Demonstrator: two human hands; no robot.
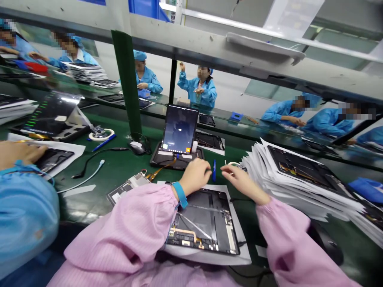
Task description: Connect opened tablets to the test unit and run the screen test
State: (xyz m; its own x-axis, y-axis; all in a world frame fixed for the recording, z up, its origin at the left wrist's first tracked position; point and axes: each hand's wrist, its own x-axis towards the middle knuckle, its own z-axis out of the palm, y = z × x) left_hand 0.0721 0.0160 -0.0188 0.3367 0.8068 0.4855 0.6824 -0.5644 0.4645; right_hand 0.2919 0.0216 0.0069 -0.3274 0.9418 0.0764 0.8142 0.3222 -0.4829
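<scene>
My left hand [196,173], with a blue wrist strap [180,194], hangs above the far edge of an opened tablet [206,223]. Its fingers are curled in; whatever they may hold is hidden. The tablet lies on white paper [243,255], its dark inner shell, copper-coloured flex cable and small boards showing. To the right, my right hand [239,181] is held over the bench with its fingers apart, and I see nothing in it. A blue pen [214,170] lies between my two hands. Just beyond stands a tablet screen [180,129], lit, joined by a flex cable [161,169] to a circuit board [128,186].
A tall stack of paper sheets and tablet shells [305,175] rises on the right. At the left a co-worker's blue sleeve [28,211] reaches over another tablet [55,159]. A mouse [138,146], cables and a green post [127,83] stand beyond. Several co-workers sit opposite.
</scene>
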